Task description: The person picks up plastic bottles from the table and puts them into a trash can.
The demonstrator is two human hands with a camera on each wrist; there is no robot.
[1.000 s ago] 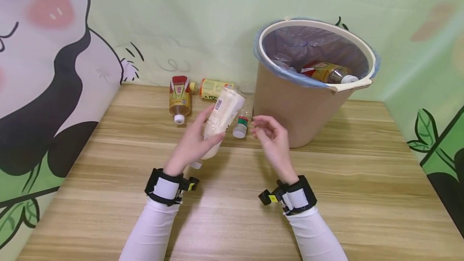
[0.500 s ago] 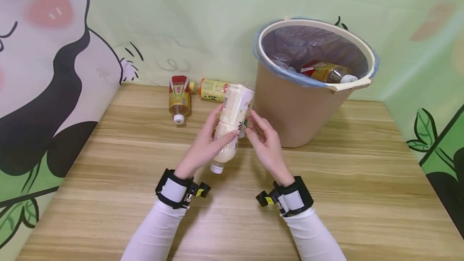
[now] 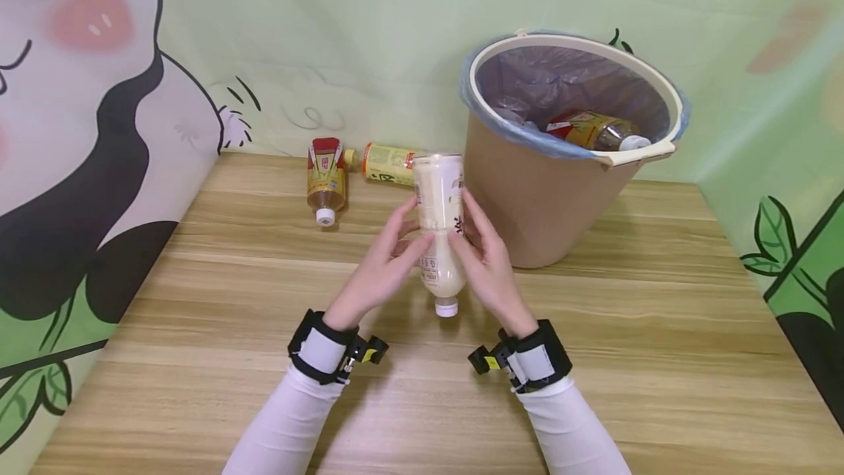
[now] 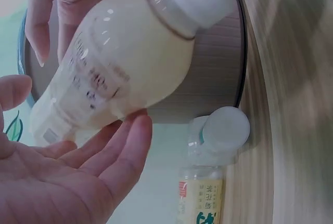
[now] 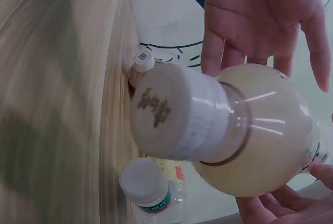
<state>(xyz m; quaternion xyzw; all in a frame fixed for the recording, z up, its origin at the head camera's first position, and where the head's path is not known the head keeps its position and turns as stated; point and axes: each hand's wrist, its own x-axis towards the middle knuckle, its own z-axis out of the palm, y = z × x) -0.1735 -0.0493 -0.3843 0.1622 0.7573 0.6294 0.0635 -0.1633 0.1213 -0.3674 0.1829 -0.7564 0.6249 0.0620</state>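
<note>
Though near bin [image 3: 521, 211], yellow-capped bottle [image 3: 385, 163] partly behind milky bottle [image 3: 438, 196].

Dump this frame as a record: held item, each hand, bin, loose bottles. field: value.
held_item: milky white-capped bottle, cap end toward the person
left_hand: left hand, gripping one side
right_hand: right hand, gripping the other side
bin: tan bin, blue liner
bin_contents: white-capped tea bottle; rest unclear
loose_bottles: amber bottle, yellow-labelled bottle, green-labelled bottle, on wooden table
</note>
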